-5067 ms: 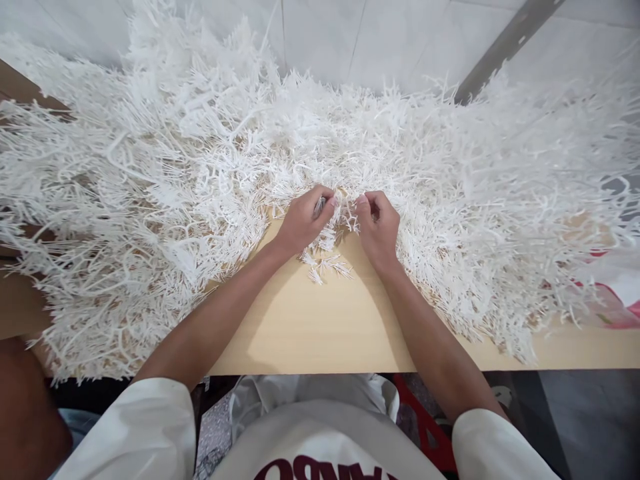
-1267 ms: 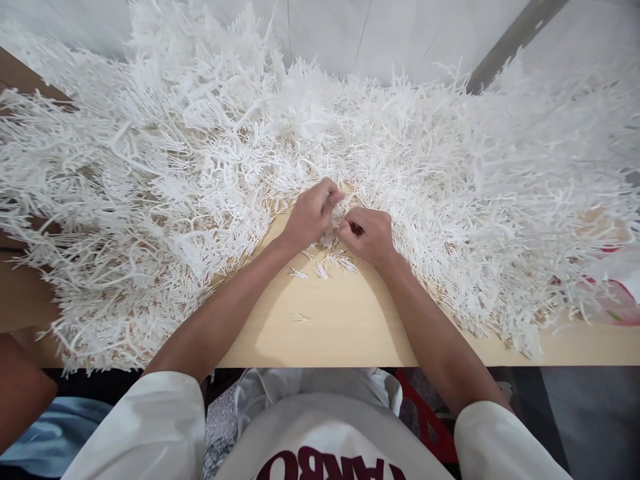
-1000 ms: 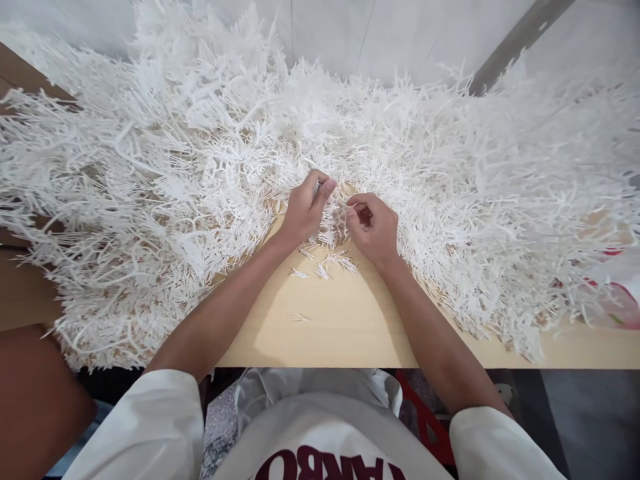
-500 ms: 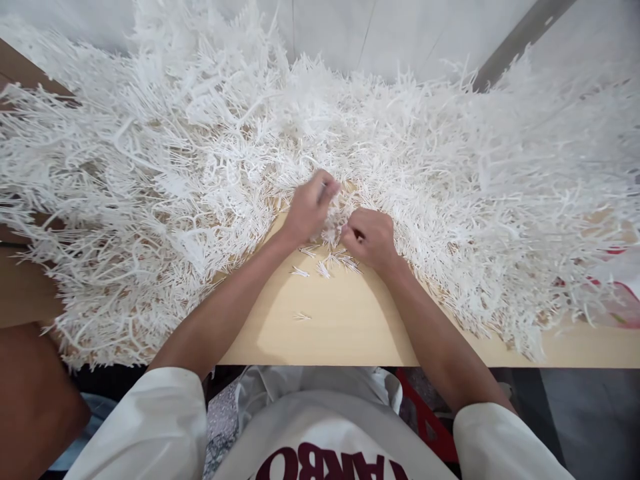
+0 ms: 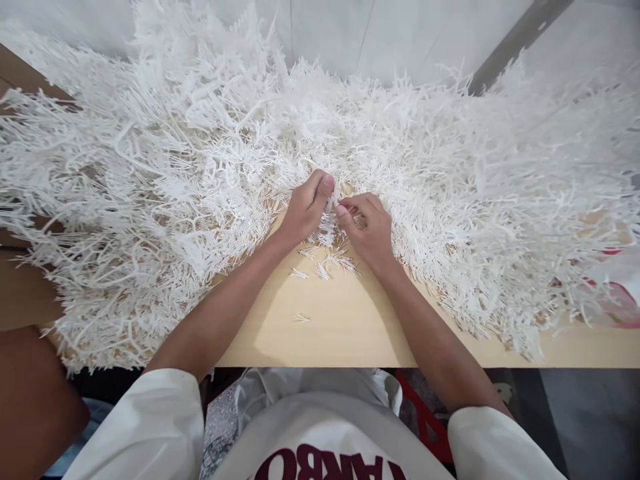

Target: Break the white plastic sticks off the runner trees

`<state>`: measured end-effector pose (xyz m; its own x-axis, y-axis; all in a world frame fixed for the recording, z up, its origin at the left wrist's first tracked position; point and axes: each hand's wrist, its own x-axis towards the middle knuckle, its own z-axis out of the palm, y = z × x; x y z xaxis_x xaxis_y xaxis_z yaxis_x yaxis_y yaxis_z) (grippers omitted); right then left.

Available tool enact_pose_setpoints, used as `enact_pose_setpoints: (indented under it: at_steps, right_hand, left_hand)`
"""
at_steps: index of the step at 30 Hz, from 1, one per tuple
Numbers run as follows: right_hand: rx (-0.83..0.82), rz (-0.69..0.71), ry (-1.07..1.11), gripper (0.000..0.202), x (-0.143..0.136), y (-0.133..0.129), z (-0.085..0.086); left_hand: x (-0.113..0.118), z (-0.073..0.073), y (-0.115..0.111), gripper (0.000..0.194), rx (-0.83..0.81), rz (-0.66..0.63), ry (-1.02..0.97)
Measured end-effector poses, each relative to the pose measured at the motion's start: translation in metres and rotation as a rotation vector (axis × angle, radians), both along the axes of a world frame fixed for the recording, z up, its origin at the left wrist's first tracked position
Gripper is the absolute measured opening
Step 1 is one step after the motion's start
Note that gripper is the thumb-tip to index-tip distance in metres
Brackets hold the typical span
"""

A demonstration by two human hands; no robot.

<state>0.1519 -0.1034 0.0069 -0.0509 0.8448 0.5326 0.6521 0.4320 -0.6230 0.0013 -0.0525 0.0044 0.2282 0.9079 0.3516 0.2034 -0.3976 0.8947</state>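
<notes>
A white branched strand [image 5: 327,229] hangs between my hands above the table. My left hand [image 5: 311,203] is closed around its upper part, thumb on top. Just to the right, my right hand [image 5: 366,223] has its thumb and forefinger pinched together at the strand's side. Small loose white pieces [image 5: 323,271] lie on the wooden table [image 5: 330,333] below the hands. A large heap of similar white branched pieces [image 5: 200,167] curves around both hands at the back and sides.
Behind the heap stands a pale wall [image 5: 330,33], with a grey bar [image 5: 517,43] at the upper right. Cardboard [image 5: 25,293] is at the left. A red-edged clear item [image 5: 617,303] lies at the right edge. Another person's limb [image 5: 37,400] shows at lower left.
My right hand has moved slightly up and left, and its fingers have shifted from a fist to a pinch by the strand. My left thumb now lies flatter. The heap looks the same.
</notes>
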Motion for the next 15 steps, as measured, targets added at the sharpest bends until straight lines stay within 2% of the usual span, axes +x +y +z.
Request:
enact_pose_setpoints:
  at_steps: [3,9,11,13,15]
  right_hand:
    - [0.021,0.026,-0.047,0.025,-0.001,0.000,-0.002]
    - [0.007,-0.179,0.142,0.026,0.003,0.003,-0.003]
    - [0.067,-0.207,0.134,0.022,0.004,0.001,0.000]
    - [0.183,-0.150,0.071,0.016,0.001,-0.006,0.010]
    - [0.268,0.029,-0.028,0.016,-0.010,-0.020,0.027]
  left_hand:
    - [0.000,0.001,-0.001,0.048,0.027,-0.002,0.005]
    - [0.000,0.002,0.000,0.040,0.130,-0.039,0.073]
    - [-0.001,0.002,0.001,0.039,0.123,-0.040,0.074]
    - [-0.002,0.002,0.002,0.039,0.098,-0.015,0.058]
    - [-0.002,0.001,0.002,0.039,0.070,-0.003,0.050]
